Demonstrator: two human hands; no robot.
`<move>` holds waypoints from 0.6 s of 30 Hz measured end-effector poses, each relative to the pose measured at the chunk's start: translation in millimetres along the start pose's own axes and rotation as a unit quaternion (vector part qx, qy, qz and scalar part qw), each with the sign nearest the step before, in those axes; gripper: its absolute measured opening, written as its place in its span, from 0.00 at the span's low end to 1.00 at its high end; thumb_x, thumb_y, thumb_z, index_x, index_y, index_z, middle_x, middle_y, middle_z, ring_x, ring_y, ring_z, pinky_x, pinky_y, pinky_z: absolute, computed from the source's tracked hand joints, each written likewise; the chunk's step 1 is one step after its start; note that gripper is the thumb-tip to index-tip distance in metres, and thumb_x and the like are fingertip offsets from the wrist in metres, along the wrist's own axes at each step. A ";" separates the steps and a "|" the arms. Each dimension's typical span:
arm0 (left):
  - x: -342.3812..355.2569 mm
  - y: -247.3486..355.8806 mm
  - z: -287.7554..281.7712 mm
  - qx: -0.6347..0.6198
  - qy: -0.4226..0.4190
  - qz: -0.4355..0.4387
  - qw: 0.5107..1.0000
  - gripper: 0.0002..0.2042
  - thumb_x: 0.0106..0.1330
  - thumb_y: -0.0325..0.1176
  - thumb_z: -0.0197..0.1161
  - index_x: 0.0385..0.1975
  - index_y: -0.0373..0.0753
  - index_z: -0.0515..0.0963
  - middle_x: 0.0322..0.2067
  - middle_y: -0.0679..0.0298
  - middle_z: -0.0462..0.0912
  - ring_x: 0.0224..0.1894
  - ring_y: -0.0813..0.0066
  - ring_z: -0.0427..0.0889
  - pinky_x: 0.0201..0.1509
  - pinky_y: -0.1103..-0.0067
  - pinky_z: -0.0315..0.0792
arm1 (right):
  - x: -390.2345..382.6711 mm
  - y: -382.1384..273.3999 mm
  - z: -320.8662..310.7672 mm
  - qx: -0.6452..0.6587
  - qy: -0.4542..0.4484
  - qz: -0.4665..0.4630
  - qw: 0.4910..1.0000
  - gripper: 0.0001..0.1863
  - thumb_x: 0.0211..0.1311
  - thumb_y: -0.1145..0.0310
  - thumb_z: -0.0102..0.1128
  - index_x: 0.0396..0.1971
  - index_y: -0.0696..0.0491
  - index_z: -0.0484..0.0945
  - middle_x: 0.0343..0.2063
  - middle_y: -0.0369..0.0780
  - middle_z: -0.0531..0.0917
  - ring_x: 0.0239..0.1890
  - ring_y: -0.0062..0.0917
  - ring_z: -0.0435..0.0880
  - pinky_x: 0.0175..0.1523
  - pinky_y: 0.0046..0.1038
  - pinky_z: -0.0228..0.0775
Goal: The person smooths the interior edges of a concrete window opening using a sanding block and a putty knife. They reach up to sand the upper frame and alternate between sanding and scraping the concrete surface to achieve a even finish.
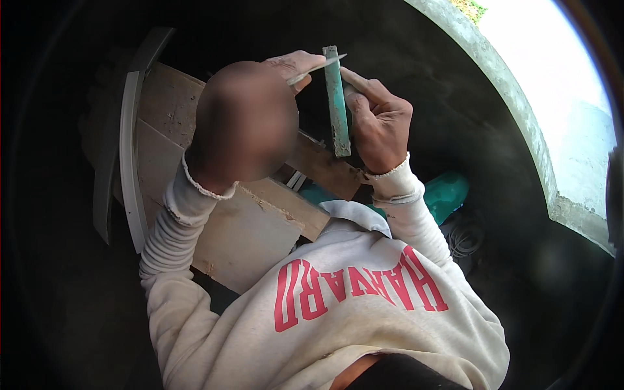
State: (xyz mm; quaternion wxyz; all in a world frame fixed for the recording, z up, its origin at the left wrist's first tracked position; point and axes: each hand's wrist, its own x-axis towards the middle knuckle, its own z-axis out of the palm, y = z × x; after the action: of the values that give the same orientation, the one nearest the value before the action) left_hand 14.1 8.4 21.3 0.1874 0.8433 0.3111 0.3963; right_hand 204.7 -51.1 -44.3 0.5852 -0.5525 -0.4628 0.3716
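My right hand [380,123] is closed beside a narrow turquoise bar-like tool [336,110], holding it upright; grey residue marks its face and ends. My left hand [253,114] is largely covered by a blurred patch, but its fingertips show pinched on a thin pale blade [314,69]. That blade slants up to the right, its tip crossing the upper end of the turquoise tool. Whether blade and tool touch, I cannot tell. The blade's handle, if it has one, is hidden.
Below my hands lie several wooden boards [240,237], with a long white strip [130,162] along their left. A green shoe [446,195] shows past my right sleeve, near a coil of wire [466,239]. A pale curved ledge [513,107] borders the bright upper right.
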 end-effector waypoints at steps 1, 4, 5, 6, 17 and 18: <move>-1.2 3.1 -1.4 0.007 -0.049 0.033 0.998 0.12 0.69 0.23 0.64 0.50 0.35 0.85 0.43 0.52 0.89 0.44 0.56 0.90 0.50 0.74 0.83 | 2.0 2.2 -0.7 -0.051 -0.018 -0.036 0.998 0.18 0.62 0.82 0.54 0.50 0.58 0.87 0.27 0.40 0.81 0.29 0.21 0.77 0.39 0.21 0.70; 1.3 -10.1 3.0 0.024 -0.070 0.005 0.997 0.14 0.66 0.19 0.64 0.51 0.35 0.84 0.44 0.51 0.89 0.45 0.53 0.89 0.50 0.71 0.84 | 1.6 -6.4 -2.5 -0.122 -0.017 -0.059 0.991 0.18 0.60 0.82 0.55 0.47 0.58 0.88 0.25 0.41 0.78 0.28 0.23 0.76 0.36 0.24 0.69; 5.1 -17.4 3.8 0.024 -0.073 -0.021 0.997 0.13 0.67 0.19 0.64 0.51 0.35 0.84 0.44 0.51 0.89 0.45 0.54 0.90 0.49 0.72 0.84 | 1.6 -7.5 -3.1 -0.141 -0.017 -0.068 0.987 0.17 0.60 0.82 0.55 0.47 0.58 0.88 0.25 0.41 0.78 0.27 0.23 0.76 0.35 0.25 0.69; 7.5 -33.5 5.1 0.062 -0.040 0.024 0.997 0.12 0.67 0.21 0.64 0.49 0.33 0.83 0.42 0.48 0.88 0.41 0.52 0.90 0.44 0.71 0.85 | 0.2 -7.0 -2.4 -0.140 -0.019 -0.069 0.988 0.17 0.60 0.82 0.55 0.47 0.58 0.88 0.25 0.41 0.78 0.27 0.23 0.76 0.35 0.25 0.69; 16.2 -35.6 8.9 0.028 -0.034 -0.068 0.997 0.10 0.71 0.28 0.64 0.49 0.35 0.85 0.39 0.50 0.89 0.37 0.57 0.91 0.40 0.75 0.84 | 0.5 -7.8 -12.8 -0.052 -0.025 -0.050 0.997 0.15 0.63 0.81 0.56 0.45 0.59 0.88 0.28 0.40 0.83 0.29 0.23 0.80 0.37 0.24 0.72; 14.2 -33.8 6.1 0.042 -0.013 -0.021 0.999 0.10 0.71 0.27 0.64 0.49 0.35 0.85 0.39 0.50 0.89 0.38 0.56 0.91 0.41 0.75 0.84 | 1.6 -6.9 -12.3 -0.059 -0.020 -0.052 0.997 0.15 0.63 0.81 0.57 0.45 0.59 0.88 0.28 0.40 0.83 0.29 0.22 0.80 0.37 0.25 0.72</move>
State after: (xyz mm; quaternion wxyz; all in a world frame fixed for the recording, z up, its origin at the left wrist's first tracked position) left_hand 13.2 42.4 6.5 0.1645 0.8485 0.3427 0.3682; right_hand 216.3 -54.1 -36.8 0.5611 -0.5535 -0.5236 0.3235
